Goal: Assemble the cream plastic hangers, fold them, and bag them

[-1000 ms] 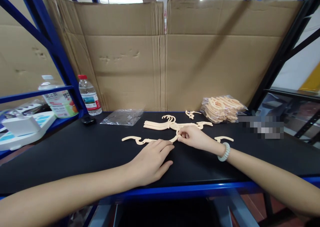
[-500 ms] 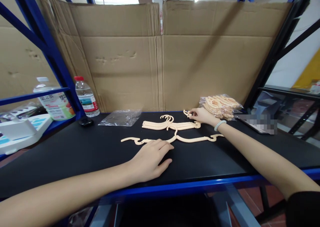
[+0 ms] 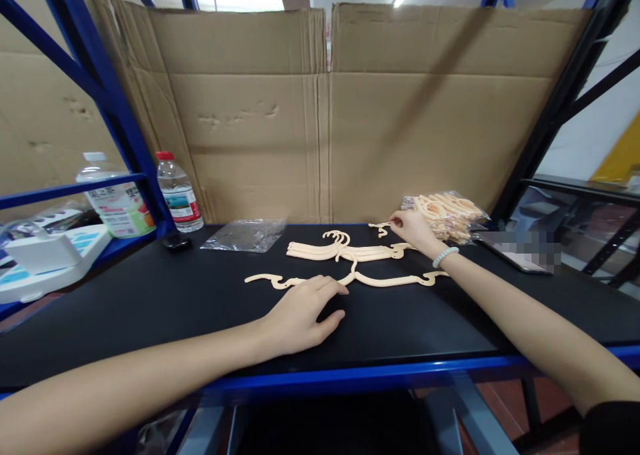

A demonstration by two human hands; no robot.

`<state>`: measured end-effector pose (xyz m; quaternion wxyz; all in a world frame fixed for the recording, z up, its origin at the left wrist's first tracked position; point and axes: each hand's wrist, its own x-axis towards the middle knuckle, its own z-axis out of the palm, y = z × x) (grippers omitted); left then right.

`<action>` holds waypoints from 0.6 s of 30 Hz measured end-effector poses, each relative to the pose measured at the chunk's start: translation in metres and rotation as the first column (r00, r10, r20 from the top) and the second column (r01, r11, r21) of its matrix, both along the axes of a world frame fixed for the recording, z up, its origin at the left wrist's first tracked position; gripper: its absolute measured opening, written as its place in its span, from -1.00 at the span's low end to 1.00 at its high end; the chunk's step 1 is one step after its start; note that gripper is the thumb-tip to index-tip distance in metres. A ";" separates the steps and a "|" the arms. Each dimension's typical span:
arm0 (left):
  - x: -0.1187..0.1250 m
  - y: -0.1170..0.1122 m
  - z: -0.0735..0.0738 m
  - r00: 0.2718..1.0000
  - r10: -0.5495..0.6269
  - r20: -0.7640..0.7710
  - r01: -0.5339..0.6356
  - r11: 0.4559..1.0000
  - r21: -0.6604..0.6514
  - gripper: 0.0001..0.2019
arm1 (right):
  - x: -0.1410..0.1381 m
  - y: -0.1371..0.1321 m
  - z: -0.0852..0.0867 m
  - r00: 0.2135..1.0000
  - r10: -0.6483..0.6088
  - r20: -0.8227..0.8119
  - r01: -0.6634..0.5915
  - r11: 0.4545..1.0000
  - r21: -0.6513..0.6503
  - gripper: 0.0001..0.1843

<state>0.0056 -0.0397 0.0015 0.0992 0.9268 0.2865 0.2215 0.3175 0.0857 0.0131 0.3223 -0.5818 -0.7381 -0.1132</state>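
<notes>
My left hand (image 3: 305, 311) lies palm down near the table's front edge, fingers and thumb apart, partly in front of a cream hanger (image 3: 385, 281) that is spread out wide. Behind that hanger lies a stack of several cream hangers (image 3: 315, 251), their hooks fanned toward the back. At the back right, my right hand (image 3: 415, 231), with a beaded bracelet on the wrist, pinches a small cream hanger piece (image 3: 381, 228) between thumb and fingertips. The piece's full shape is partly hidden by the fingers.
Right of centre, a clear bag of cream hanger parts (image 3: 445, 211) sits behind my right hand. A flat clear plastic bag (image 3: 245, 235), a water bottle (image 3: 179, 198) and a small black object (image 3: 177, 242) are at the back left. A flat device (image 3: 515, 251) lies far right.
My right hand has shifted slightly right and up, and the small piece in its fingers has turned. My left hand stays nearly where it was. The view has shifted a little.
</notes>
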 end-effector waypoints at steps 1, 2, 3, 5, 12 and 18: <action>0.000 0.001 0.000 0.999 0.003 0.048 -0.001 1.000 -0.030 -0.76 | 0.000 -0.005 0.005 0.999 -0.002 -0.038 0.003 0.999 0.034 -0.79; 0.001 0.002 0.000 0.995 0.011 0.101 -0.004 0.998 -0.068 -0.78 | -0.002 -0.011 0.010 0.997 0.000 -0.074 0.005 0.998 0.064 -0.79; 0.001 0.004 0.000 0.988 0.025 0.152 -0.007 0.993 -0.117 -0.79 | -0.004 -0.017 0.015 0.995 0.004 -0.101 0.005 0.996 0.089 -0.80; 0.003 0.007 -0.001 0.965 0.068 0.254 -0.001 0.967 -0.255 -0.82 | -0.014 -0.032 0.022 0.974 0.074 -0.214 -0.057 0.995 0.084 -0.82; 0.009 0.012 0.002 0.756 0.334 0.562 0.184 0.717 -0.673 -0.61 | -0.083 -0.089 0.017 0.435 0.267 -0.860 -0.694 0.708 -0.131 -0.66; 0.009 0.010 0.009 0.666 0.399 0.630 0.226 0.697 -0.681 -0.72 | -0.103 -0.096 0.007 0.433 0.378 -0.819 -0.815 0.552 -0.176 -0.66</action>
